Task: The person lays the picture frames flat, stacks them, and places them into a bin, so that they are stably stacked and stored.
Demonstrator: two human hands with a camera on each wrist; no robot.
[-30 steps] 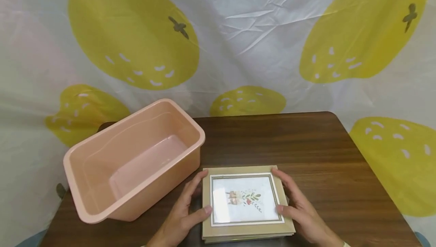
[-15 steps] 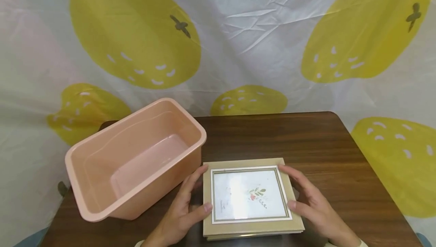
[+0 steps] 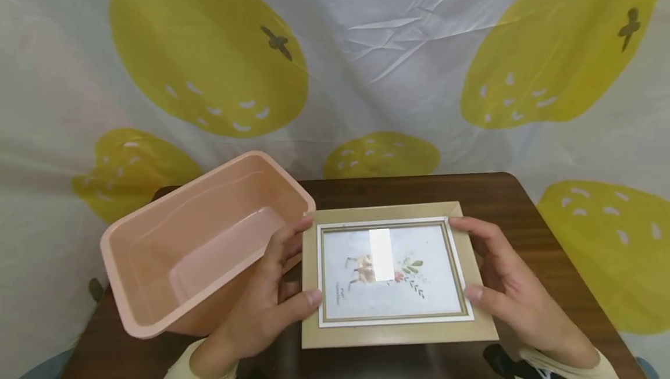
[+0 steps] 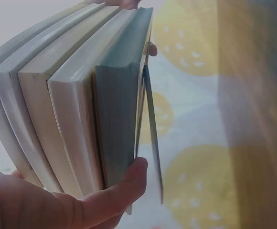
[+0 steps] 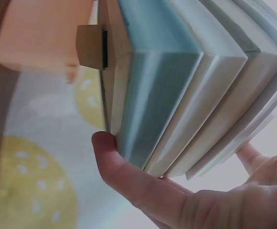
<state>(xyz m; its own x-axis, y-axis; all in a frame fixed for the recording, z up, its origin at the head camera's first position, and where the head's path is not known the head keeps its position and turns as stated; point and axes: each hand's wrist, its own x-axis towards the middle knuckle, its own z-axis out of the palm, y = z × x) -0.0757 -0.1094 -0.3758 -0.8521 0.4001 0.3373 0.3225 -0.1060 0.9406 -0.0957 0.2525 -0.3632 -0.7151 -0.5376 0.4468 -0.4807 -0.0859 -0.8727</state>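
Note:
A stack of several picture frames is held in the air above the brown table. Its top frame is tan with a small floral print under glass. My left hand grips the stack's left side, thumb on top and fingers along the edge. Gripping the right side the same way is my right hand. The left wrist view shows the frames' stacked edges with my left hand curled round them. In the right wrist view, the right hand clasps the frame edges.
An empty pink plastic tub sits at the table's left, close to my left hand, and shows in the right wrist view as the pink tub. A white cloth with yellow fruit shapes hangs behind the table.
The stack of frames lay on the table near its front edge; both hands have now lifted it, and it sits higher and larger in view.

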